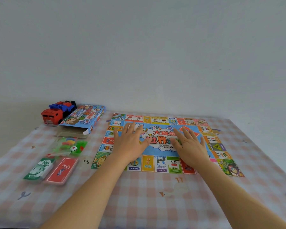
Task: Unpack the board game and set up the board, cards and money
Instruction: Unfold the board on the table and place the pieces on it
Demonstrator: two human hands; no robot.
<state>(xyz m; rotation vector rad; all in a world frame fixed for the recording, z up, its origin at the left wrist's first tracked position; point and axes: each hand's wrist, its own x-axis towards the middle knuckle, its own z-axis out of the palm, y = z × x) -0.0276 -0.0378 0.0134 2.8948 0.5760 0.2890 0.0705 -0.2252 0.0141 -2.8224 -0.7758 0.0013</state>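
The game board (162,164) lies unfolded and flat on the desk, right of centre, on a pink-and-white checked tablecloth (139,197); both hands rest palm-down on its blue middle panel, fingers straight and spread, gripping nothing; the left hand (130,142) covers the left part of the panel and the right hand (190,146) the right part, with the printed title showing between them; the two hands are apart, not touching. To the left of the board, near the front, a green stack of play money (39,168) marked 1000 lies just beside a red deck of cards (61,169) with a question mark on its back; each seems to be wrapped in clear film. Just beyond them sits a clear bag of small coloured pieces (68,144) with a white die (74,148) in it; farther still lies the blue game box (84,119), its near end open; at the far left a red toy truck (52,115) stands against the box, with a blue toy vehicle (63,105) behind it, close to the pale wall (139,47).
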